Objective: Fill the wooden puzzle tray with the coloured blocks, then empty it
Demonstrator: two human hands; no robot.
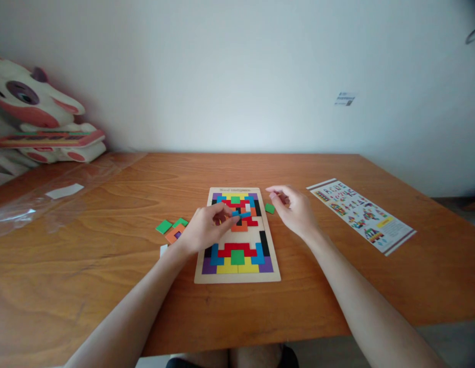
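My left hand [209,225] is over a wooden block-puzzle board [237,278], its thumb and fingers pinched on a blue puzzle piece [244,215]. That piece is raised above the board's upper half. Coloured pieces fill the top and bottom of the board, among them a green square [237,257] and a red piece [227,250]. Bare wood shows across the middle; my left hand covers part of the left side. Just right of the board, my right hand [294,208] hovers with thumb and forefinger slightly apart and nothing visible between them. A loose green piece [270,208] lies beside it.
Loose green [164,227] and orange [172,236] pieces lie left of the board, partly behind my left wrist. A printed pattern sheet [362,217] lies on the right. Clear plastic wrapping [34,209] and a cow-shaped toy keyboard [49,138] are at the left.
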